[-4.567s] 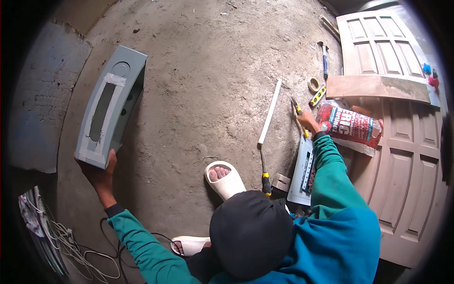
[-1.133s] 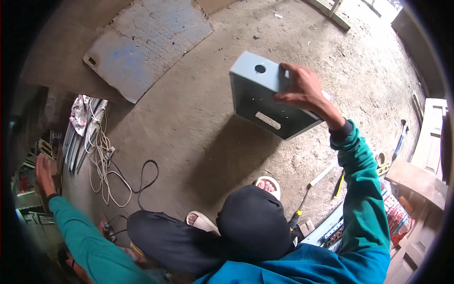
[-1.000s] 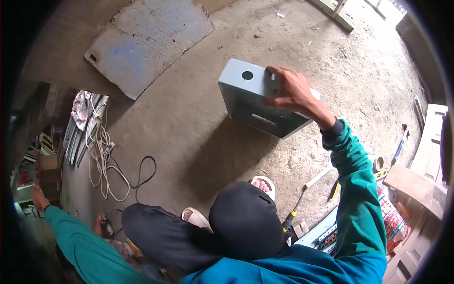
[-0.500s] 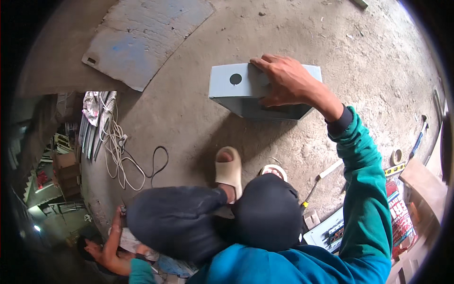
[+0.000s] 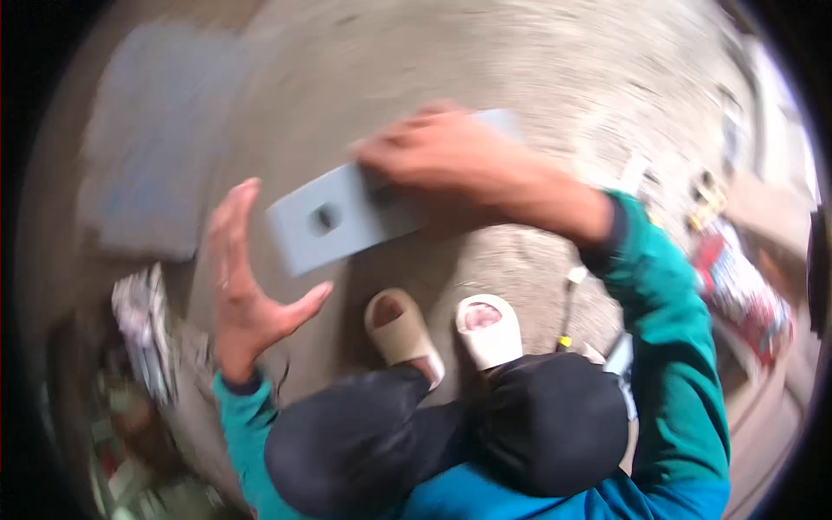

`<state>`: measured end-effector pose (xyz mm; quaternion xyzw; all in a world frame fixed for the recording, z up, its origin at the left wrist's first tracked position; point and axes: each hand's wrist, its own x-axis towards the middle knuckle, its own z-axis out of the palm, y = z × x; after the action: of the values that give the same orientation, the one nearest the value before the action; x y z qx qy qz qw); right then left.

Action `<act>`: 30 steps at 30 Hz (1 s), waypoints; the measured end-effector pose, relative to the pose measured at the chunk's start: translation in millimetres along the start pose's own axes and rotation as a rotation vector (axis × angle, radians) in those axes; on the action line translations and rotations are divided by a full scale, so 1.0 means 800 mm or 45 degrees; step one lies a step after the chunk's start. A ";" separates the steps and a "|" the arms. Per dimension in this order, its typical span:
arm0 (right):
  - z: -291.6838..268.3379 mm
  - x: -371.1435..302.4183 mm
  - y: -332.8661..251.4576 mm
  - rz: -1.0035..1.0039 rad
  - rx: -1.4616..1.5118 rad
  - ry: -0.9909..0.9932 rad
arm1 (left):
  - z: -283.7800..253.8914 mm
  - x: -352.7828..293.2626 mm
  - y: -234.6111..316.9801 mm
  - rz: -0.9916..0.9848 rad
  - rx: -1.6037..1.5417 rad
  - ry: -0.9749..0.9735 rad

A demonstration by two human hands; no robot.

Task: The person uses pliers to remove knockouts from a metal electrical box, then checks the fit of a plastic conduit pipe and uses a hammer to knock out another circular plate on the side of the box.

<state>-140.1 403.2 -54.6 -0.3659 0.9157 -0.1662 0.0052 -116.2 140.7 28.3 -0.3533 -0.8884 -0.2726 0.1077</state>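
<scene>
Left fingers [image 5: 235,227] have swung near gray box [image 5: 354,227]

The box [image 5: 353,218] is pale blue-grey, the blurred bag [image 5: 744,293] apparently red-and-white.

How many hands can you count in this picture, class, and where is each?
2. The left hand is open beside the left end of the grey box; the right hand grips the box across its upper face. Others may be hidden in the blur.

Makeshift workshop (or building site), rough bare floor [image 5: 598,95], screwdriver [image 5: 565,340], wooden board [image 5: 767,210]
</scene>
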 end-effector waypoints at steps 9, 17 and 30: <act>-0.022 -0.014 0.003 -0.054 0.092 0.410 | 0.053 0.053 -0.032 -0.102 -0.048 -0.583; 0.057 -0.266 0.111 1.685 0.256 0.498 | 0.038 0.050 -0.093 -0.164 -0.057 -0.581; 0.242 -0.382 0.040 2.066 0.293 0.163 | 0.037 0.058 -0.061 0.191 0.184 -0.451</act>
<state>87.7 572.4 -281.6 0.4230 0.8712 -0.2240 0.1091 -183.3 154.5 1.5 -0.4524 -0.8818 -0.1331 -0.0053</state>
